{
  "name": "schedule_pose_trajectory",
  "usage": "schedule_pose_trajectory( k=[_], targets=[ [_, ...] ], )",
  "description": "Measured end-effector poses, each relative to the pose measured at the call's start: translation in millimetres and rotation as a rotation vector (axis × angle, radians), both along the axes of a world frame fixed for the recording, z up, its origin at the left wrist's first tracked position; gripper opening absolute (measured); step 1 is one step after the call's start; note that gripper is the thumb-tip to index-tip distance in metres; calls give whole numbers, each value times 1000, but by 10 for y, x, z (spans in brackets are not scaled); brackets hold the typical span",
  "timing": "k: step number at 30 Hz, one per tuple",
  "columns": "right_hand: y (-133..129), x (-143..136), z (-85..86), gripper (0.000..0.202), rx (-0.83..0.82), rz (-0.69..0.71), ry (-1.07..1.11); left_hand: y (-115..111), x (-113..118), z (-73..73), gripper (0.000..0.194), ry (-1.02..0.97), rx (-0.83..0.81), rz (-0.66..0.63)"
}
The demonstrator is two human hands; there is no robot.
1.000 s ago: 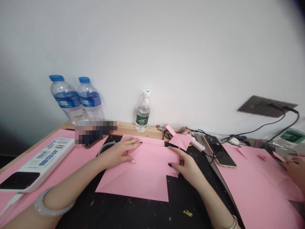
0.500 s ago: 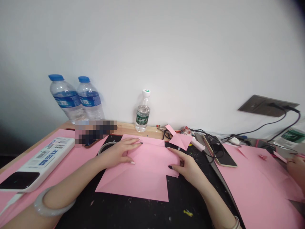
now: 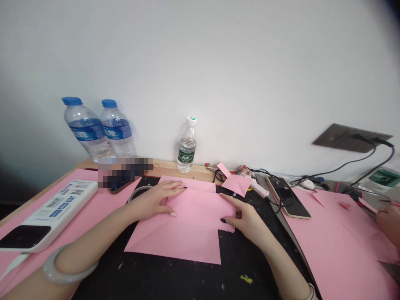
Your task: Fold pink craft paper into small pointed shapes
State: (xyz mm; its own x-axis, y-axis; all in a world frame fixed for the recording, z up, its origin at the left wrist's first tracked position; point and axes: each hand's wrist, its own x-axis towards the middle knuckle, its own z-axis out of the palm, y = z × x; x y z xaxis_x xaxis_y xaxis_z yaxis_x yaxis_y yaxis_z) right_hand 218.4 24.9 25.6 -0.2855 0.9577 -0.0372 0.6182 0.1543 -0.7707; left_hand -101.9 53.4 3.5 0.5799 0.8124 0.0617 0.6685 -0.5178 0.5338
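Observation:
Pink paper [image 3: 184, 239] lies on the black table surface in front of me, in overlapping layers with faint creases. My left hand [image 3: 159, 199] rests flat on its upper left part, fingers spread. At the right edge of the upper layer is my right hand [image 3: 242, 214], its forefinger on the top corner and its thumb on the side. The other fingers of that hand curl underneath, partly hidden. Whether it pinches the edge cannot be made out. A small folded pink piece [image 3: 236, 183] lies just behind my right hand.
Two large bottles [image 3: 117, 129] and a small bottle [image 3: 186, 154] stand by the wall. A white power bank [image 3: 62, 208] lies left on pink paper. Right are a phone [image 3: 289, 198], cables, more pink sheets [image 3: 331, 237] and another person's hand [image 3: 387, 218].

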Motion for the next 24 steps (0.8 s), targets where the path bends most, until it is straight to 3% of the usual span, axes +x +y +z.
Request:
schedule_pose_trajectory(
  k=[24],
  targets=[
    [-1,-4,-5,64,-1,-38,-92,3,-2,-1,68,-10,1,-8]
  ],
)
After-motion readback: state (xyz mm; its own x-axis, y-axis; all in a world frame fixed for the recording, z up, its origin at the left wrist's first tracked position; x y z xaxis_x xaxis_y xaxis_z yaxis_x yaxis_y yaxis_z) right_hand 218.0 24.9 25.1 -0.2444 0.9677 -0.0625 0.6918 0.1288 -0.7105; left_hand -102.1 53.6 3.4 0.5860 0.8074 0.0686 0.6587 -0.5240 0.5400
